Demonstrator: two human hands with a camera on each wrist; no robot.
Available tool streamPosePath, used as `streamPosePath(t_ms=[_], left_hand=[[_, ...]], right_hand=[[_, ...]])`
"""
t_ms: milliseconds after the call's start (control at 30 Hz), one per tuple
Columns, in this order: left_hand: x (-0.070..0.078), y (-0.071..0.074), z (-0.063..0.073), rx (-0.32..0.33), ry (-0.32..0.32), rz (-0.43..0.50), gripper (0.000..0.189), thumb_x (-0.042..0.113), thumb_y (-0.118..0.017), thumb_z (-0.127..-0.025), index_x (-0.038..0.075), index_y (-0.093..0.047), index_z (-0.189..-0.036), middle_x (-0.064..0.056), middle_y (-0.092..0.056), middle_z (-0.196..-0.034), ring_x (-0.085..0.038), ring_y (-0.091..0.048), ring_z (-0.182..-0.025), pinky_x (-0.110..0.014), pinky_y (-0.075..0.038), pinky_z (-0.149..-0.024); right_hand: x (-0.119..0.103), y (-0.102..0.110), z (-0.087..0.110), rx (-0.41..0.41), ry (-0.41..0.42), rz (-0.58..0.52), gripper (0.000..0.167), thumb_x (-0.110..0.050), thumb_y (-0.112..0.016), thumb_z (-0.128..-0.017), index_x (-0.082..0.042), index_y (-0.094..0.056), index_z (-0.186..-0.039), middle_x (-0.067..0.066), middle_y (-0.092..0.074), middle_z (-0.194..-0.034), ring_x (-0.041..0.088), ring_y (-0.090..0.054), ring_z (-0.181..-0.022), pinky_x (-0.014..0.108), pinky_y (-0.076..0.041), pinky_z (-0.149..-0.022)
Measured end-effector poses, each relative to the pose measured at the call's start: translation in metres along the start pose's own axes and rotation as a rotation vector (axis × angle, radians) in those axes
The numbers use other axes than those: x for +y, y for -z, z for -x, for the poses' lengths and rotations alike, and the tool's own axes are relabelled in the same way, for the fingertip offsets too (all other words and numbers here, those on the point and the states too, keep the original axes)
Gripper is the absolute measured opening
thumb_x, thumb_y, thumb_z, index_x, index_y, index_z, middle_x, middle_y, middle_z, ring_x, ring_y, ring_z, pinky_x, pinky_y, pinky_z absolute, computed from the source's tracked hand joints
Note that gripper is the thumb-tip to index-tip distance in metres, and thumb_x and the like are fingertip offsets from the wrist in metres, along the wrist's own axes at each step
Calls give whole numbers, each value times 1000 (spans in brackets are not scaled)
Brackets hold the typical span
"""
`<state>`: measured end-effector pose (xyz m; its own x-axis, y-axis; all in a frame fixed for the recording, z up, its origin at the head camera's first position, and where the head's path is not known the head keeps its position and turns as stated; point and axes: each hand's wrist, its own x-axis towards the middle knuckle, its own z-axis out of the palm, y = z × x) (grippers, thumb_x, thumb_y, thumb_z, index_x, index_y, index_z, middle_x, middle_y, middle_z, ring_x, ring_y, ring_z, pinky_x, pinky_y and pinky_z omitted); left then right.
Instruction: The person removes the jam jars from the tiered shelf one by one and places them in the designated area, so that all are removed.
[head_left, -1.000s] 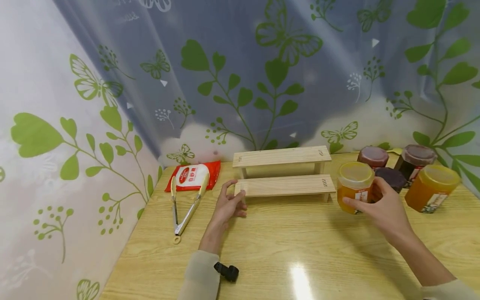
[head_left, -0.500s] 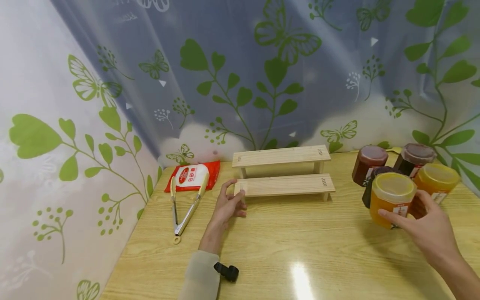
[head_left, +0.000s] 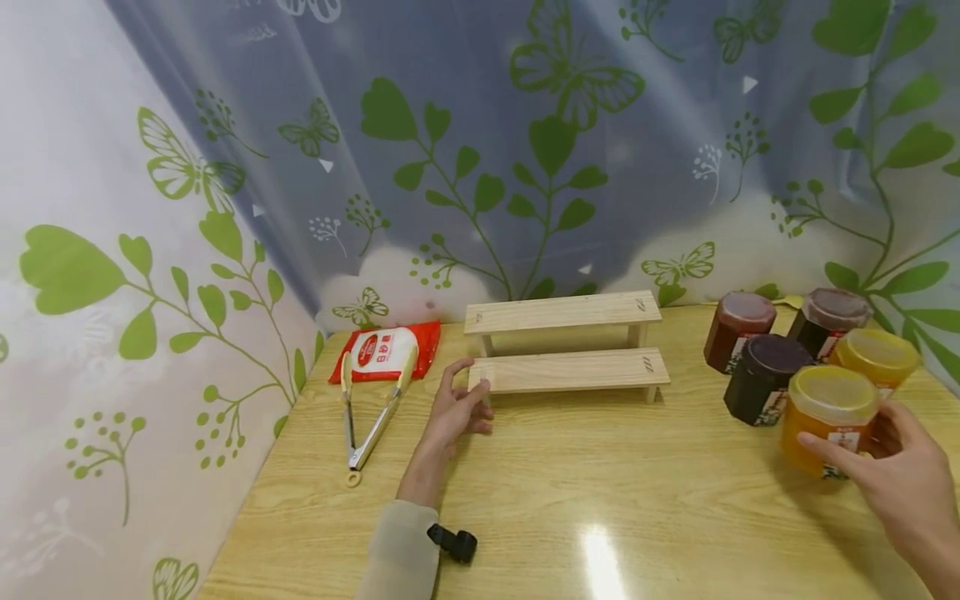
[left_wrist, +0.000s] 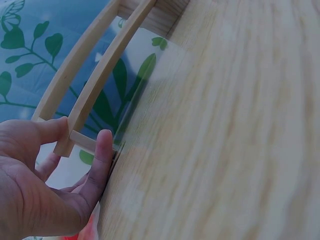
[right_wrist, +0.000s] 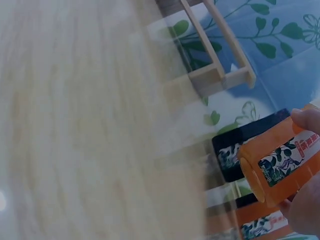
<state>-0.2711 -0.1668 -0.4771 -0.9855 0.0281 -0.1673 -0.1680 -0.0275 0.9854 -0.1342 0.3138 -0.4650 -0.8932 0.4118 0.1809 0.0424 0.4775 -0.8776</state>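
Observation:
My right hand (head_left: 907, 483) grips a jar of orange jam (head_left: 813, 433) with a yellow lid, thumb on the near side. In the right wrist view the label on this orange jar (right_wrist: 277, 155) shows, and its base is close over the table. A dark purple jar (head_left: 757, 387) stands just behind it to the left. At the far left, my left hand (head_left: 450, 417) holds the left end of a two-step wooden shelf (head_left: 573, 372). Seen from the left wrist, the thumb lies against the lower board (left_wrist: 95, 85) and the other fingers reach around its end.
Behind the held jar stand a dark red jar (head_left: 738, 333), another dark jar (head_left: 828, 321) and a second orange jar (head_left: 877, 358). Left of the shelf lie metal tongs (head_left: 375, 429) with cream tips, over a red and white bag (head_left: 393, 346). A patterned curtain backs the table.
My right hand has carried the orange jar from beside the shelf's right end to the right and nearer, in front of the other jars. The left hand and shelf have stayed put.

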Motion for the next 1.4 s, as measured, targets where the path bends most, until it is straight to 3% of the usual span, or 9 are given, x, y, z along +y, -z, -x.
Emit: streamPosePath(t_ms=[200, 400, 567, 700, 833, 1000, 1233, 1400], left_hand=[[-1, -1, 0, -1, 1, 0, 53, 22, -68, -103, 28, -44, -151, -12, -60, -90, -18, -67, -69, -29, -63, -56], [-1, -1, 1, -3, 2, 1, 53, 22, -68, -103, 28, -44, -151, -12, -60, -91, -18, -67, -70, -29, -63, -56], [0, 0, 0, 1, -7, 3, 53, 23, -68, -103, 28, -44, -151, -12, -60, -90, -18, -67, -69, -30, -63, -56], [0, 1, 0, 1, -5, 3, 53, 23, -68, -103, 28, -44, -151, -12, -60, -90, -18, -67, -69, -29, -63, -56], [-1, 1, 0, 6, -9, 2, 53, 23, -68, -103, 26, -44, -150, -12, -59, -91, -18, -67, -69, -29, -63, -55], [-1, 0, -1, 10, -10, 1, 53, 22, -68, -104, 26, -44, -150, -11, -59, -89, -18, -67, -69, -30, -63, -55], [-2, -3, 1, 26, 5, -4, 53, 21, -67, -104, 27, -44, -151, -13, -57, -96, -18, -66, -69, -29, -62, -55], [2, 0, 5, 60, -16, -82, 52, 20, -67, -104, 23, -45, -151, -15, -58, -100, -18, -66, -68, -28, -60, -52]], right_hand=[[14, -1, 1, 42, -51, -12, 82, -19, -85, -89, -15, -40, -158, -31, -44, -107, -8, -45, -91, 0, -43, -68], [16, 0, 0, 74, -121, -51, 68, -17, -85, -89, -29, -46, -144, -29, -47, -102, -4, -44, -87, 2, -41, -64], [16, -2, -1, 44, -150, -100, 76, -17, -81, -92, -27, -36, -153, -29, -44, -109, -9, -46, -94, -1, -43, -71], [21, -4, 0, 0, -133, -108, 83, -19, -76, -97, -25, -24, -161, -23, -44, -131, -5, -46, -124, -1, -42, -89], [25, -6, 2, -28, -122, -84, 87, -24, -72, -101, -22, -14, -166, -8, -36, -153, 2, -29, -147, 1, -30, -109], [24, -7, 2, -26, -125, -61, 89, -26, -71, -101, -18, -11, -166, 1, -33, -158, 7, -24, -151, 1, -25, -112], [18, 0, 3, -80, -70, -43, 91, -24, -73, -100, -22, -9, -166, -6, -35, -152, 10, -26, -149, -3, -28, -104], [-3, 4, 7, -41, 35, -78, 83, -18, -62, -106, -17, -5, -166, 10, -17, -171, 12, -13, -156, 7, -13, -120]])
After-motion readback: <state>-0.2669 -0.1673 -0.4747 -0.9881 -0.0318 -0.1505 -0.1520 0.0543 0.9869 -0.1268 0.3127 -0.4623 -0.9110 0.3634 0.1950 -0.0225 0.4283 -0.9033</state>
